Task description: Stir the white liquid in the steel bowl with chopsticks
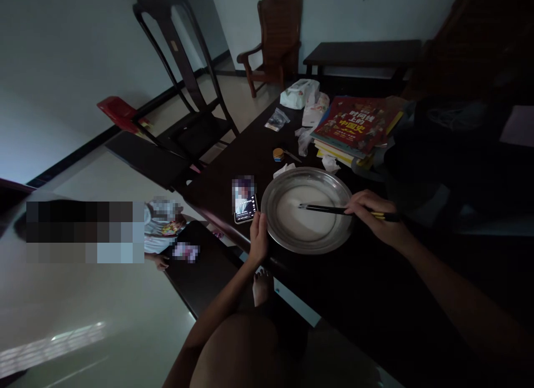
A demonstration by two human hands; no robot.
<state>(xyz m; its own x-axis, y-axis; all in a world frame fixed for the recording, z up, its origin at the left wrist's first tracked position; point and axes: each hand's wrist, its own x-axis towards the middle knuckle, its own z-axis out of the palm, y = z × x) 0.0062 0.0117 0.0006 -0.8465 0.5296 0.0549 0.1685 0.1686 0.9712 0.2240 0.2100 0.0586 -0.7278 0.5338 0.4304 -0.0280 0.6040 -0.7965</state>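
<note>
Right hand point(369, 211) is gripping some dark chopstick-like sticks point(323, 209), tips at the milky liquid point(308, 224) inside the metal basin point(304, 247) on the desk point(225, 182), left hand point(258, 239) holding the basin's rim, so probably underway, but can't tell what's left.

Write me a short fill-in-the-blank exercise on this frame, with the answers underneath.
1. The right hand holds black chopsticks, and the contents of the metal basin are coloured ____.
2. Near the left hand, a ____ with a lit screen lies on the table.
3. The topmost book has a cover mainly coloured ____.
Missing words: white; phone; red.
</note>
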